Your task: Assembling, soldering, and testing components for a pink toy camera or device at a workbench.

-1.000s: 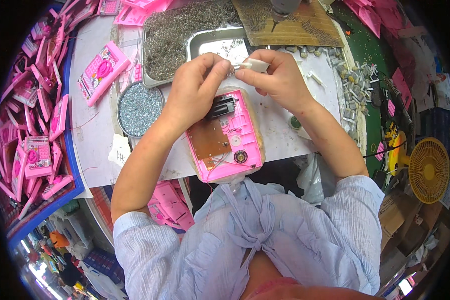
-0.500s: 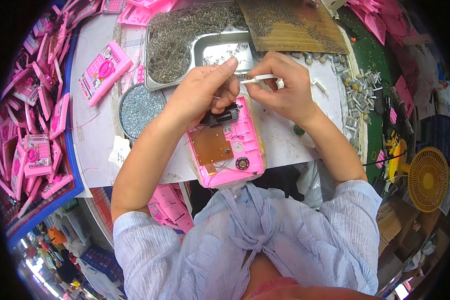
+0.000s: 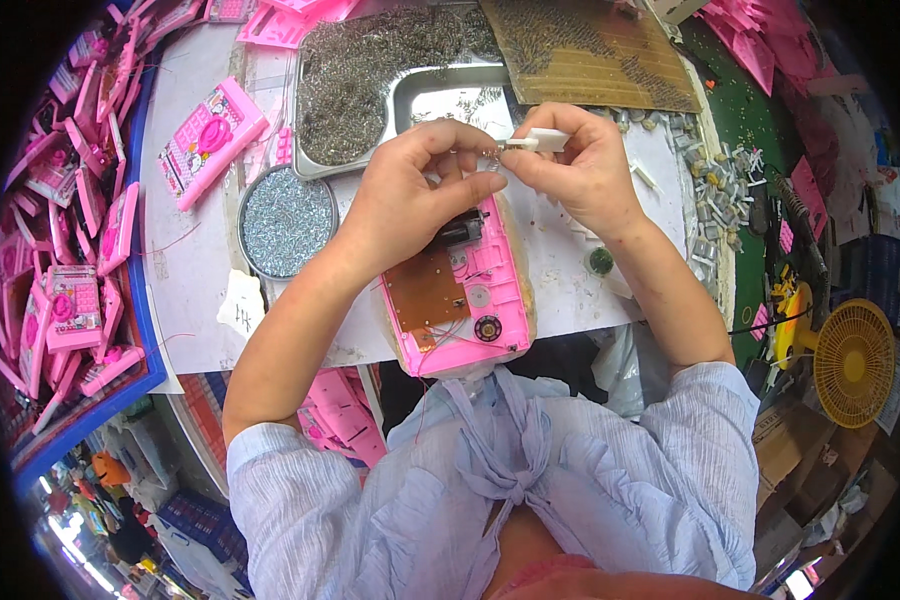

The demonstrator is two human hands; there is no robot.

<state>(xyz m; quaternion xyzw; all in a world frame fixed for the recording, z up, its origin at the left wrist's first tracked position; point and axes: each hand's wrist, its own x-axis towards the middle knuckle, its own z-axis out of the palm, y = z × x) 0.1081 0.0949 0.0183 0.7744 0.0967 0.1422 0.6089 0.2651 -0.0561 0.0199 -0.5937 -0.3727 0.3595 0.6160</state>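
Note:
My right hand (image 3: 585,170) pinches a small white plastic part (image 3: 546,140), with a flat wide end and a thin stem pointing left. Close against that stem, the fingers of my left hand (image 3: 420,190) are bent and pressed together. A tiny thin metal bit shows at their tips, too small to name surely. Below both hands lies an opened pink toy housing (image 3: 500,270), its inside facing up. It holds a brown circuit board (image 3: 425,300), a round black speaker (image 3: 488,328), thin wires and a black part (image 3: 460,232) partly covered by my left hand.
A metal tray (image 3: 390,125) heaped with small dark springs stands beyond my hands, beside cardboard (image 3: 610,60) strewn with more. Left are a round tin of silver screws (image 3: 288,220) and a pink toy (image 3: 210,140). Several small motors (image 3: 715,190) lie right, near a yellow fan (image 3: 854,362).
My left hand has turned, its thumb coming down and its fingertips meeting the white part's stem. My right hand has tilted, showing more of the white part's flat end.

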